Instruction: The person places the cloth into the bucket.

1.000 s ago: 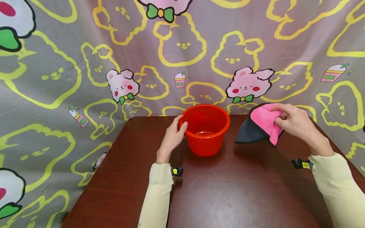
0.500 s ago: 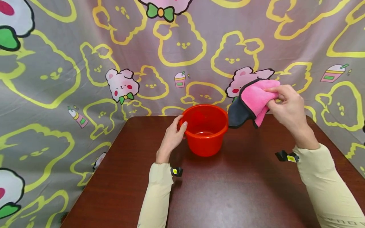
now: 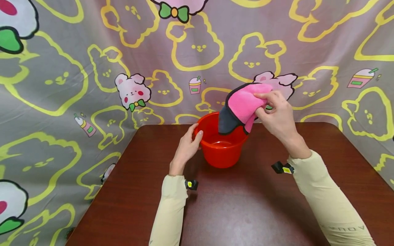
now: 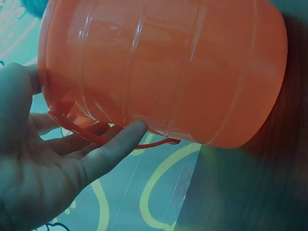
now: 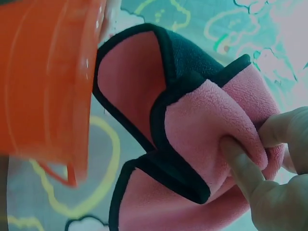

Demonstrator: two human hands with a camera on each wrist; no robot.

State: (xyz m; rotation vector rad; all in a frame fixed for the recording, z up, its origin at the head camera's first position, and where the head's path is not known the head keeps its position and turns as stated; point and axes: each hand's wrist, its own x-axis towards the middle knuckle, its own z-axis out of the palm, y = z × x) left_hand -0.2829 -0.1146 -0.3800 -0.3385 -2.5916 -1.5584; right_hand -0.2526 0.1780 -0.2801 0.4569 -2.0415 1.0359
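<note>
A red plastic bucket (image 3: 222,155) stands upright on the table, its mouth facing up. At its left side my left hand (image 3: 186,147) grips the rim, thumb on the near side. In the left wrist view the fingers of this hand also lie around the bucket's thin handle (image 4: 91,137). My right hand (image 3: 277,114) pinches a cleaning cloth (image 3: 246,102), pink on one face and dark grey on the other, with black edging. The cloth hangs in folds, its grey lower corner over the bucket's mouth. Part of the bucket's right rim is hidden behind it.
The dark brown table (image 3: 172,212) has rounded far corners. Behind it and along the sides hangs a grey curtain (image 3: 160,51) printed with yellow outlines and pink cartoon animals. A small black camera sits on each wrist.
My right hand has lifted the cloth and carried it left, from beside the bucket to over its mouth. The left hand and the bucket have stayed in place.
</note>
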